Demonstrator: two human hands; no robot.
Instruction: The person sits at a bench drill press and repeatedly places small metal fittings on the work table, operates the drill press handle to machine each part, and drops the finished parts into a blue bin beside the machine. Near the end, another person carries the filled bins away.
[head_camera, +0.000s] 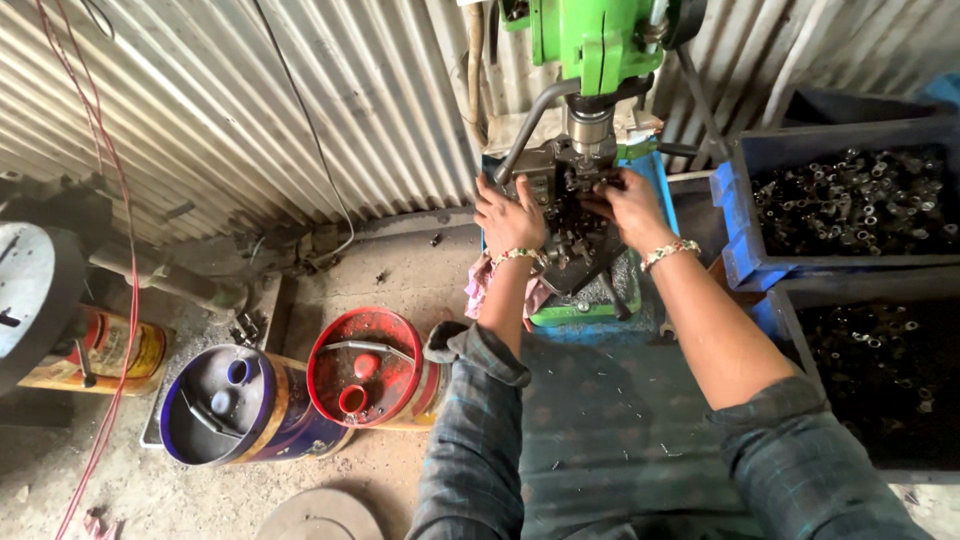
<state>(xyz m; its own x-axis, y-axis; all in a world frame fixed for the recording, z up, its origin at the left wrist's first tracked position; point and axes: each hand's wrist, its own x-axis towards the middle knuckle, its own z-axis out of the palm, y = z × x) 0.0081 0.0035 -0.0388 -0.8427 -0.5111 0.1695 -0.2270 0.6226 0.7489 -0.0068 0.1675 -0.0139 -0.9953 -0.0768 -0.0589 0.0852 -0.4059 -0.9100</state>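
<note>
A green drill press (592, 40) stands against the corrugated wall, its spindle (588, 128) pointing down at a dark metal fixture (562, 215) on the machine table. My left hand (508, 215) rests on the fixture's left side, fingers curled over it. On the right side, my right hand (630, 205) has its fingertips pressed into the fixture by the spindle. Whether either hand pinches a small part is hidden. Both wrists wear beaded bracelets. A pink rag (480, 285) lies under my left wrist.
Two blue crates, one at the upper right (735, 215) and one below it (790, 320), hold several small dark metal parts. A red drum (365, 368), a blue drum (220, 405) and a yellow can (110, 350) lie on the dusty floor at left. A red cable (120, 250) hangs down the wall.
</note>
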